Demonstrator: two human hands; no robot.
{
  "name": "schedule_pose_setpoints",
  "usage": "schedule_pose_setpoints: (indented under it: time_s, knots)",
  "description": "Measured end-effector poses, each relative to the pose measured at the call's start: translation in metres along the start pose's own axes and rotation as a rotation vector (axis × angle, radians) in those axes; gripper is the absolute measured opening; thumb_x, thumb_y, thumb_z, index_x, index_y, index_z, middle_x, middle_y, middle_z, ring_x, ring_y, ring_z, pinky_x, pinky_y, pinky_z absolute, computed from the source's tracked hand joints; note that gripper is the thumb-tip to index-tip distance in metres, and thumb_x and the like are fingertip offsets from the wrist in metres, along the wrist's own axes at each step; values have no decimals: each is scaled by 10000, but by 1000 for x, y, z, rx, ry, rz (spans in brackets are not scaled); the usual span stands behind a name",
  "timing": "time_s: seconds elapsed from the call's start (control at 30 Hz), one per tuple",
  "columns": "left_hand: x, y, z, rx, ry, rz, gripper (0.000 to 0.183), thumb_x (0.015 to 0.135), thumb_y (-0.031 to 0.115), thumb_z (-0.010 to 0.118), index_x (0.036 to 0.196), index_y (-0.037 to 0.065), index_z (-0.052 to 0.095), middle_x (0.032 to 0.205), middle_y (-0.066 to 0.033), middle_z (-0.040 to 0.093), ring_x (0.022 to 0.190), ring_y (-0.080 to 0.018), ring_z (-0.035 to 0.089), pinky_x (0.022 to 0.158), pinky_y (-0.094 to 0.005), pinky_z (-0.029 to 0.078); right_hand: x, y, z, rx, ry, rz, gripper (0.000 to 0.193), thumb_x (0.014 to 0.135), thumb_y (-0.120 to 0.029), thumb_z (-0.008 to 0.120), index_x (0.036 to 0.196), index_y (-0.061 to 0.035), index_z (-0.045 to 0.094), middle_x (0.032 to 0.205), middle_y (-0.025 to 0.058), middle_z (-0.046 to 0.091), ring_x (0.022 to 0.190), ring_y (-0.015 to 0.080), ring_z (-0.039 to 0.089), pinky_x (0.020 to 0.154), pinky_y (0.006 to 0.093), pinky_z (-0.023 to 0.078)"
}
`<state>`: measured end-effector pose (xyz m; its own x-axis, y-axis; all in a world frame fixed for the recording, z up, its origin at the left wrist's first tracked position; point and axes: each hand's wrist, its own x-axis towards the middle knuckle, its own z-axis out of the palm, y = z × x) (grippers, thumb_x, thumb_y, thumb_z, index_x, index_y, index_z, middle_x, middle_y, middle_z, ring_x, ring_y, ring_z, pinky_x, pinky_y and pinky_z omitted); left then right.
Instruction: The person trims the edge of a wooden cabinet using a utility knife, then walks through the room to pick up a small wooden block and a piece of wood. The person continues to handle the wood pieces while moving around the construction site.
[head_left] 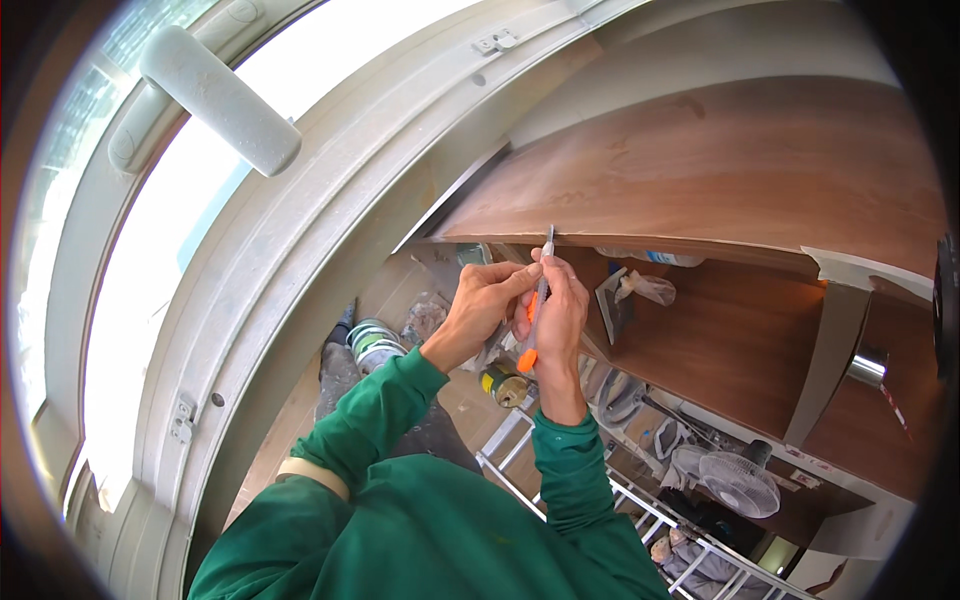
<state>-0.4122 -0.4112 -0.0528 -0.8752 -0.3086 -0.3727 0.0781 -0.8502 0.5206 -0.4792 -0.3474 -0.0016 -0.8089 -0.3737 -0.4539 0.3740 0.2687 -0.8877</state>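
My right hand (558, 315) is closed around a utility knife (541, 305), grey with orange parts. Its narrow metal blade points away from me, with the tip at the front edge of a brown wooden panel (690, 165). The fingers of my left hand (478, 305) are pinched together against the knife's front part, beside the right fingertips. Exactly what lies between them is partly hidden. A pale ring like a roll of tape (315, 474) sits around my left sleeve.
A window frame (330, 210) with a grey handle (220, 100) curves along the left. Below the panel is an open brown compartment (700, 340) holding a crumpled plastic bag (650, 287). Lower down are a metal ladder (640, 500), a fan (738, 482) and a tin can (505, 385).
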Motion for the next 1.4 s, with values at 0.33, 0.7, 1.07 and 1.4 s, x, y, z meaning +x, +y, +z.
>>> schedule_pose_setpoints:
  time_s: [0.33,0.7,1.07,1.4]
  knots:
    - [-3,6,2,18,-12,8,369,967,291,595,736,4,613,571,-35,555,445,-103,526,430,-236,393,-4,-3,3,17,33,4,314,965,-270,498,1082,11,574,510,41,439,303,131,364,297,272,245]
    - [3,-10,-20,61,47,-58,370,978,301,577,710,47,592,585,-15,551,462,-84,519,442,-227,330,17,29,2,-43,27,18,291,966,-224,485,1078,26,585,550,47,471,332,125,375,316,280,267]
    - [-11,-9,-24,187,74,16,285,941,268,634,922,-4,715,638,9,588,505,-29,418,458,-204,296,-4,8,3,-38,-9,-47,321,982,-257,467,1142,16,523,511,23,425,312,110,347,301,258,252]
    - [-9,-6,-54,379,391,222,225,865,189,691,940,-20,722,791,-44,695,588,-62,510,559,-241,444,-14,42,-10,-105,-129,27,323,1009,-294,426,1107,-3,526,582,51,507,357,118,441,333,249,323]
